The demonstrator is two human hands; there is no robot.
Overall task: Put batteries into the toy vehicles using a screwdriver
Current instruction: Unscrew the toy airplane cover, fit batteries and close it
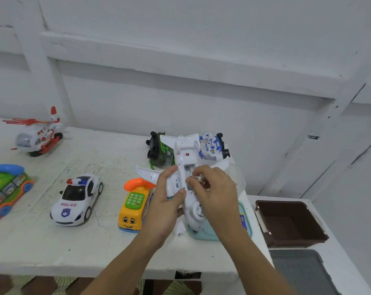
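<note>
Currently, the left hand (pixel 166 201) is gripping an upturned white plastic toy aeroplane (pixel 185 184), fingers curled round its body above the white-painted, scuffed table (pixel 95 248). Just right, the right hand (pixel 214 188) is pinching a small cylindrical battery (pixel 196 179) at the open compartment in the plane's belly. Judging by this, battery fitting is under way; next, the cell needs pressing flat between the contacts. No screwdriver is showing. Further right, a brown plastic box (pixel 291 224) is sitting before plain white walls.
</note>
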